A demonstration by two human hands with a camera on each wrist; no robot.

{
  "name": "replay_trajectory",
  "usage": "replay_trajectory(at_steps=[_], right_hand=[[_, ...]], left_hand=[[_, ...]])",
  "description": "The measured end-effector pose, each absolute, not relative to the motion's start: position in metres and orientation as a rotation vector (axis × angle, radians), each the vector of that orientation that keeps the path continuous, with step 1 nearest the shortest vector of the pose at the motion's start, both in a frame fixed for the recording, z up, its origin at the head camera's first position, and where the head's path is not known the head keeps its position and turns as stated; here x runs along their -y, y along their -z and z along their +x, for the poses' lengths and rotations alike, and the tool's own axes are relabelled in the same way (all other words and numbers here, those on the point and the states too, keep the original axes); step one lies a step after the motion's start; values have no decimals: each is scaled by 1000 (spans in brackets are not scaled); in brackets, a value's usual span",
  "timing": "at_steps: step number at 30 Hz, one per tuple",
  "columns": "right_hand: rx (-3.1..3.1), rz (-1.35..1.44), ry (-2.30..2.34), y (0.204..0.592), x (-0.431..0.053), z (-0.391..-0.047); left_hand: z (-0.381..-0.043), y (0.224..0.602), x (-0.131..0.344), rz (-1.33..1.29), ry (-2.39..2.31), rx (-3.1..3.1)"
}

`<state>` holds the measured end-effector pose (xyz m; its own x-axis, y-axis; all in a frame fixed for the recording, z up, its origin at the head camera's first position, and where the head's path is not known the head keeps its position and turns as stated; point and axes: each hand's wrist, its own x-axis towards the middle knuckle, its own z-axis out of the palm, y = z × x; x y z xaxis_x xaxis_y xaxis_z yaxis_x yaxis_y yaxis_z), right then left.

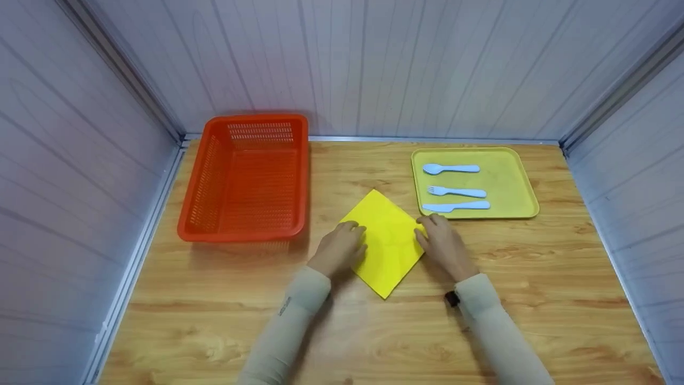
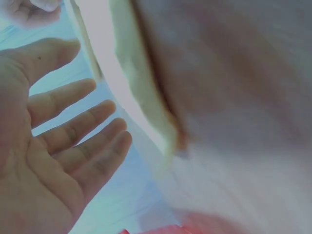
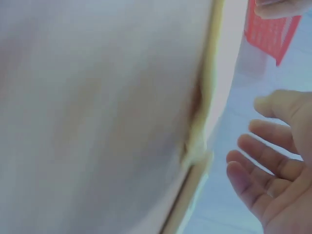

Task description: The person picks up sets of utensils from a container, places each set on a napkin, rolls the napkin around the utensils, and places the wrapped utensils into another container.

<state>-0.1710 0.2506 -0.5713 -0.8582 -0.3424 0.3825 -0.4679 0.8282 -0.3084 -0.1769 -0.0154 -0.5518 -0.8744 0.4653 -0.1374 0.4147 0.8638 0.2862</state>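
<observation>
A bright yellow square napkin [image 1: 386, 243] lies on the wooden table with one corner toward me. At its left corner is my left hand [image 1: 339, 248], fingers slightly bent over the edge. My right hand [image 1: 444, 245] is at the opposite corner, close to the tray's lower edge. In the left wrist view, the left hand [image 2: 44, 156] has spread, relaxed fingers beside the napkin's pale edge [image 2: 134, 73], with a gap between. The right hand [image 3: 278, 165] in the right wrist view is likewise relaxed, apart from the edge [image 3: 209, 83]. Neither hand holds anything.
To the left stands an orange-red plastic basket [image 1: 243, 235] with perforated walls. A yellow tray [image 1: 513, 182] at the right bears a pale blue spoon [image 1: 451, 169], fork [image 1: 457, 192] and knife [image 1: 457, 206]. Panel walls [image 1: 363, 69] enclose the back and both sides.
</observation>
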Motion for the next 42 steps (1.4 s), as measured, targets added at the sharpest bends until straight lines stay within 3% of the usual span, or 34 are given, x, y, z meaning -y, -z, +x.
replay_trajectory(at_steps=[12, 19, 42], right_hand=[[2857, 483, -370, 544, -326, -223], [3041, 475, -254, 549, -347, -242], [3043, 660, 50, 566, -355, -256]], left_hand=[[-196, 544, -77, 986, -167, -2855], [-211, 555, -113, 1047, -38, -2883], [-217, 563, -128, 995, 18, -2837]])
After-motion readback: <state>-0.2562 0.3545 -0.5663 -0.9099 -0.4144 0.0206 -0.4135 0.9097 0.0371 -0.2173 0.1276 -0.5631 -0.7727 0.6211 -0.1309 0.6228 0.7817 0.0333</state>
